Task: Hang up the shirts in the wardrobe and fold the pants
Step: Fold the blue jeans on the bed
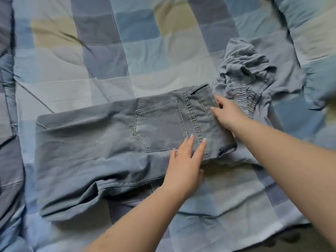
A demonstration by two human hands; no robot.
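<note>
Bed w/ blue-grey-beige check quilt (pixel 112 57) under everything, rumpled near the forearms.

Left hand (pixel 183 166), nearest: fingers straight and spread, flat on the waistband end of the faded grey-blue denim jeans (pixel 94 148). Ring on one finger. Holds nothing, just presses.

Right hand (pixel 227 115), a bit further: fingertips on the waistband edge. Pinching or only touching, can't tell.

Jeans lie back-pocket up and run from both hands off to the left, already doubled lengthwise by the look.

Beyond right hand, touching the waistband: crumpled pale blue-grey garment w/ elastic shirred band (pixel 254 84), not folded yet.

Risks, imo:
- quilt soft + creased, so the next fold may drag or skew, edges misalign
- bulge along the near edge by left forearm gets trapped as a crease
- crumpled garment could snag in w/ the waistband when it's lifted
</note>
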